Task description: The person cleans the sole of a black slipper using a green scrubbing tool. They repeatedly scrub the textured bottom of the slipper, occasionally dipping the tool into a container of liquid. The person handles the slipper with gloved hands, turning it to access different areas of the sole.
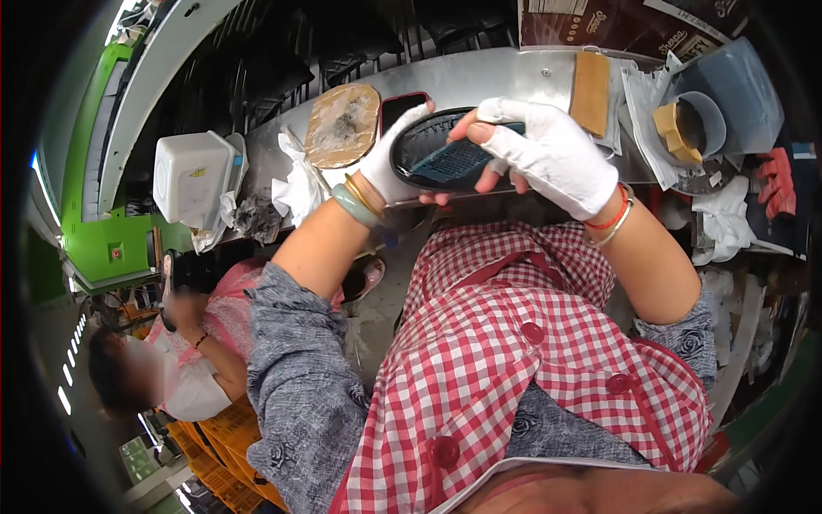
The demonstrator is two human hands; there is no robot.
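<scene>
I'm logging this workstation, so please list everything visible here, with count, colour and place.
shoe sole: one, black, held in both hands
blue mesh piece: one, on the sole
metal bench: one, silver, ahead
round pad: one, tan, bench left
white tub: one, far left
wooden block: one, tan, bench right
grey cup: one, far right
co-worker: one, lower left
left hand: white glove, under the sole
right hand: white glove, on the mesh

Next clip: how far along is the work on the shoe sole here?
In hand: the left hand holds the black shoe sole tread-up while the right hand presses a dark ridged piece onto it. Nothing finished is visible. On the metal bench lie a round pad and a tan block, untouched.
</scene>
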